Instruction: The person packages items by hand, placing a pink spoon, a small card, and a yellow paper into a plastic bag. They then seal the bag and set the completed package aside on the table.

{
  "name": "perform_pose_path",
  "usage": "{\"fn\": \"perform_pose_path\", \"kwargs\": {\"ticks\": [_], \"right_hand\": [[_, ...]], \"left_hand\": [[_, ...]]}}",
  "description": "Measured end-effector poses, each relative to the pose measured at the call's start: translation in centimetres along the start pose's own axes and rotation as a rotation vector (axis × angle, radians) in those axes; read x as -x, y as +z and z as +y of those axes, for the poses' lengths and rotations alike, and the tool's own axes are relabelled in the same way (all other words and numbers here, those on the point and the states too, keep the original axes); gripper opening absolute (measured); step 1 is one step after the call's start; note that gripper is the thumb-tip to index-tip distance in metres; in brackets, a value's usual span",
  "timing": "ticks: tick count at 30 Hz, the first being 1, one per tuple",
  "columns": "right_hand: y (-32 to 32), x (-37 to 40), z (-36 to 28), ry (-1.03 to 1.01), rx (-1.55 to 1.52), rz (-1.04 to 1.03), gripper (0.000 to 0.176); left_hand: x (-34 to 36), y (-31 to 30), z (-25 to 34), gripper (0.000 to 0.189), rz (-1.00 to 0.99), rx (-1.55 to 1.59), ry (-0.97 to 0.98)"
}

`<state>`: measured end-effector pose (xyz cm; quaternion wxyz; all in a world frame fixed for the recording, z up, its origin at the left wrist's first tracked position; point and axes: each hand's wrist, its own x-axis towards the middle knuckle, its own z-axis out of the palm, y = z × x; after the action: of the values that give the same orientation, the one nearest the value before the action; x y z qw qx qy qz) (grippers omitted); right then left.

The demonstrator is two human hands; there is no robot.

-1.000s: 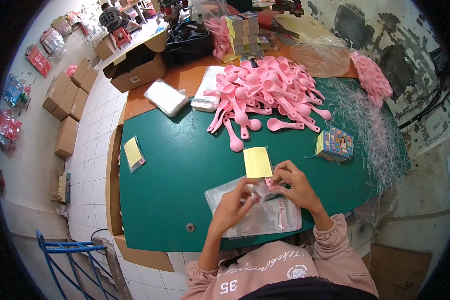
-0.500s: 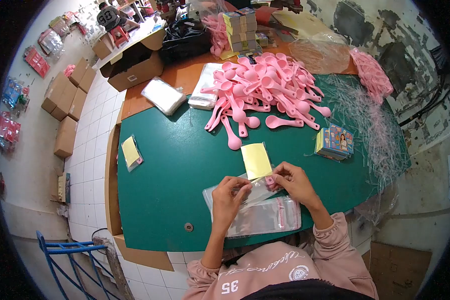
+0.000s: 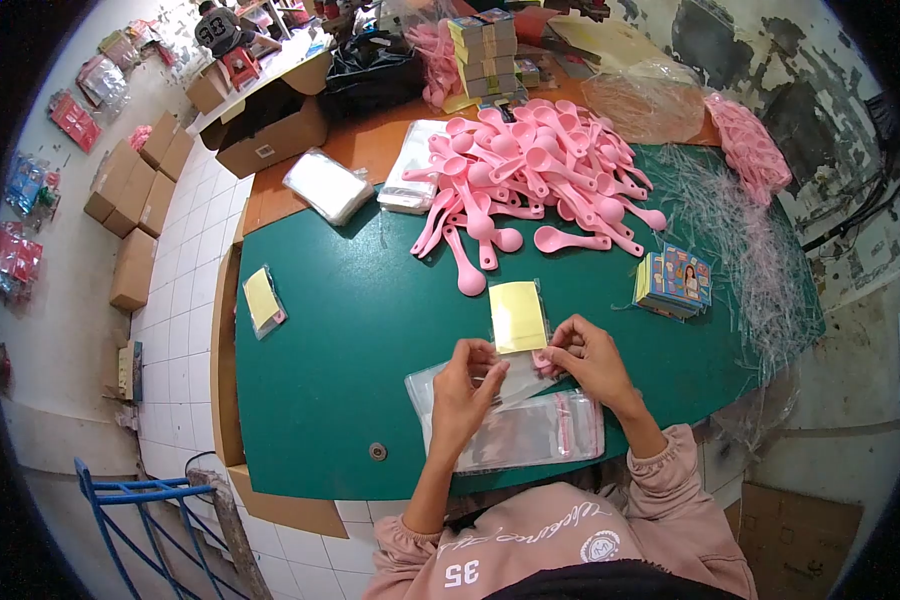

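In the head view, a clear plastic bag (image 3: 526, 378) with a yellow card (image 3: 518, 318) in its far part lies in front of me. A pink spoon handle end (image 3: 542, 362) shows at the card's near corner. My right hand (image 3: 592, 362) pinches the bag there, with thumb and fingers closed by the handle. My left hand (image 3: 467, 388) is closed at the bag's left edge, thumb and forefinger curled close together; the film between them is hard to see. Beneath lies a stack of flat clear bags (image 3: 530, 435) with adhesive strips.
Pink measuring spoons (image 3: 535, 165) are heaped at the back. A stack of printed cards (image 3: 673, 283) stands right. A packed bag with a yellow card (image 3: 264, 300) lies left. Plastic strands (image 3: 755, 270) trail along the right side; an open carton (image 3: 270, 135) stands at the back left.
My left thumb and forefinger have shifted slightly up and drawn a little apart. The bag with the yellow card has moved slightly away from me; my right hand keeps its pinch.
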<state>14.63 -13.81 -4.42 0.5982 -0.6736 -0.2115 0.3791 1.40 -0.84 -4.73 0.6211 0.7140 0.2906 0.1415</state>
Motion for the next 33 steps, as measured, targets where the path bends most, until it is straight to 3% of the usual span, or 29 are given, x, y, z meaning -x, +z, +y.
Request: {"fn": "perform_pose_path", "kwargs": {"ticks": [10,16,22,29,33], "right_hand": [[0.2,-0.1,0.1,-0.050,-0.003,0.022,0.015],[0.4,0.0,-0.1,-0.057,-0.009,0.025,0.019],[0.4,0.2,-0.1,-0.053,0.014,-0.033,0.034],[0.4,0.3,0.0,-0.083,0.122,-0.066,0.042],[0.7,1.3,-1.0,-0.128,0.087,-0.099,0.039]], "left_hand": [[-0.1,-0.3,-0.3,0.023,0.106,0.037,0.022],[0.0,0.9,0.9,0.018,0.198,-0.108,0.081],[-0.4,0.1,-0.5,0.022,-0.012,0.046,0.011],[-0.1,0.1,-0.3,0.032,0.080,0.062,0.016],[-0.6,-0.7,0.7,0.046,0.058,0.275,-0.146]]}}
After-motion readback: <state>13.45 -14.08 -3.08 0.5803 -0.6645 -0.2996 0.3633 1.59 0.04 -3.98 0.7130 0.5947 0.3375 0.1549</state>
